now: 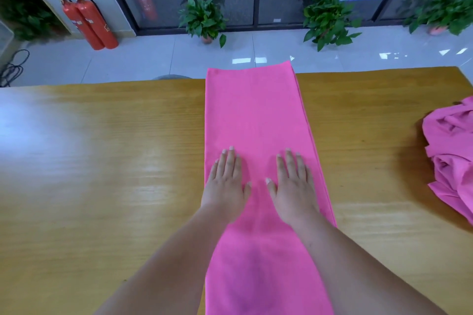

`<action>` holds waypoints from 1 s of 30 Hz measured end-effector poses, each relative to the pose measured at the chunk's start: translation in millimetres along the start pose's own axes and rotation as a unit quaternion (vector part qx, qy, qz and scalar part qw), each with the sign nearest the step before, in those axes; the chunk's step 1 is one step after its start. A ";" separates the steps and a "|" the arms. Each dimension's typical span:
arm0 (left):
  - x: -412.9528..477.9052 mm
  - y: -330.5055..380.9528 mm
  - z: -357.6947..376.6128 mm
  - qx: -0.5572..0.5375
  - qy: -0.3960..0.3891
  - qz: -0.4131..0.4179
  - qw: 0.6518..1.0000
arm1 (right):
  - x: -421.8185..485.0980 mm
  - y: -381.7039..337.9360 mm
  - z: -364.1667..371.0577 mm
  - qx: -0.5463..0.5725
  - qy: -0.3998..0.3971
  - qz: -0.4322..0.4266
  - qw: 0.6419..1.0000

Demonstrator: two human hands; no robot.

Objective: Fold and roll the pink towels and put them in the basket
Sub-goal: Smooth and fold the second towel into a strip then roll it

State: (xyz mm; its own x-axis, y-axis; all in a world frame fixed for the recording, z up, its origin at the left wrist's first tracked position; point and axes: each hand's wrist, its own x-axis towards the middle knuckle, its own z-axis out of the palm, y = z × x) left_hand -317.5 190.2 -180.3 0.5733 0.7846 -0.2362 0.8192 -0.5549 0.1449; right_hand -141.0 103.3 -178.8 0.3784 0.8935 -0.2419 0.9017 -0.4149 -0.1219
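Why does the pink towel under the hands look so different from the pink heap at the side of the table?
The folded towel lies flat and smooth as a long narrow strip; the crumpled heap is bunched and wrinkled. The left hand and right hand press flat on the folded towel; nothing touches the crumpled heap. Both are the same pink and lie on the wooden table.
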 end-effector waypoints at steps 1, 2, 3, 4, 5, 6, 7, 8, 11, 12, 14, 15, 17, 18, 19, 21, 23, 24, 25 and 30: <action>-16.1 4.5 7.1 -0.011 0.008 0.022 1.000 | -15.0 -2.6 6.5 -0.006 0.009 -0.031 0.999; -35.9 4.6 15.6 -0.010 0.013 0.045 0.999 | -32.6 1.2 14.2 -0.014 0.017 -0.057 0.998; -56.3 -0.2 23.8 -0.002 0.015 0.057 0.998 | -49.5 10.5 20.8 -0.020 0.019 -0.068 0.997; -72.7 -7.9 29.4 0.005 0.021 0.055 0.998 | -62.2 24.0 25.7 -0.019 0.023 -0.065 0.997; -81.5 -17.3 33.7 0.010 0.036 0.049 0.998 | -68.2 39.1 28.5 -0.018 0.034 -0.057 0.998; -82.4 -25.7 36.9 0.018 0.046 0.051 0.998 | -68.3 52.7 29.8 -0.021 0.040 -0.054 0.998; -82.0 -29.9 36.9 0.031 0.038 0.059 0.997 | -68.5 60.6 29.5 -0.031 0.033 -0.055 0.997; -80.6 -29.8 34.5 0.039 0.030 0.063 0.997 | -67.7 61.6 29.1 -0.039 0.031 -0.048 0.998; -82.7 -5.8 32.4 0.014 0.033 0.009 0.999 | -75.1 29.1 30.4 -0.017 0.042 -0.009 0.999; -90.6 7.3 35.1 -0.006 0.033 0.004 0.999 | -83.9 15.4 33.4 -0.010 0.036 -0.031 0.999; -115.9 26.5 46.0 -0.014 0.037 0.040 0.998 | -108.1 2.0 44.6 -0.037 0.026 -0.104 0.994; -128.1 28.1 50.8 -0.010 0.035 0.056 0.998 | -116.3 6.1 46.4 -0.046 0.025 -0.120 0.991; -140.5 14.4 52.0 -0.010 0.037 0.063 0.997 | -122.0 31.1 43.7 -0.036 0.042 -0.107 0.993; -142.0 4.8 52.2 -0.002 0.034 0.066 0.997 | -123.0 47.4 44.4 -0.037 0.046 -0.094 0.994; -142.8 -3.3 51.9 0.014 0.021 0.077 0.997 | -124.9 63.0 44.2 -0.044 0.040 -0.079 0.995; -140.8 -10.5 49.5 0.038 0.010 0.073 0.997 | -127.1 80.9 40.9 -0.055 0.036 -0.042 0.997; -141.0 1.8 47.2 0.023 0.015 0.033 0.999 | -129.0 65.9 38.9 -0.047 0.046 -0.013 0.998; -144.9 13.1 48.7 0.006 0.018 0.024 1.000 | -132.7 50.6 40.6 -0.040 0.051 -0.019 0.998; -152.5 24.7 53.2 -0.006 0.018 0.033 0.999 | -141.2 34.1 44.8 -0.034 0.044 -0.043 0.998; -198.4 16.0 63.7 0.010 0.007 0.102 0.995 | -187.8 37.1 60.5 -0.028 0.026 -0.090 0.995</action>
State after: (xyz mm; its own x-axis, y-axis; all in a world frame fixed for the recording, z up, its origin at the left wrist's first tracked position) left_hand -419.2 8.1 -192.4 0.7278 0.6588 -0.1907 0.6854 -0.7083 0.1689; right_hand -191.3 -90.3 -196.0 0.2179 0.9608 -0.1712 0.9658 -0.2376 -0.1038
